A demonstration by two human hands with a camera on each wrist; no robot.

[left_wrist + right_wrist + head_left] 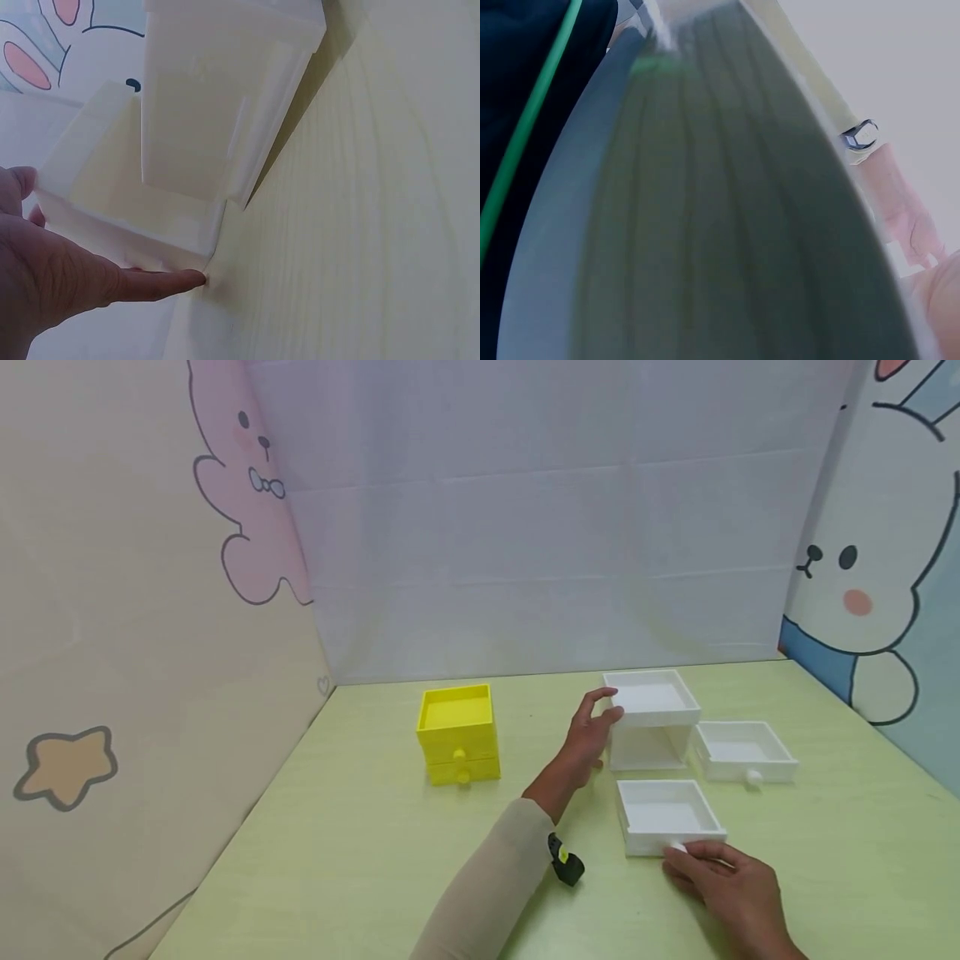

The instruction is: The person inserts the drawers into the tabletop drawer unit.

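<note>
My left hand (pixel 588 735) grips the left side of a white cabinet (pixel 647 748), with fingertips at its top edge. In the left wrist view, one finger lies straight along the cabinet's lower edge close to the table. The cabinet has a shallow tray-like top and a hollow front opening. Nearer to me, a white drawer (pixel 667 810) lies on the table in front of that opening, its open side up. My right hand (pixel 731 885) pinches the drawer's small round knob (pixel 678 847) between thumb and fingers.
Right of the cabinet sits a second white drawer (pixel 744 750), its knob facing me. A small yellow cabinet (pixel 459 735) with two knobbed drawers stands to the left. A pale curtain (pixel 555 568) hangs behind the table (pixel 315 877). The right wrist view is dark and partly blurred.
</note>
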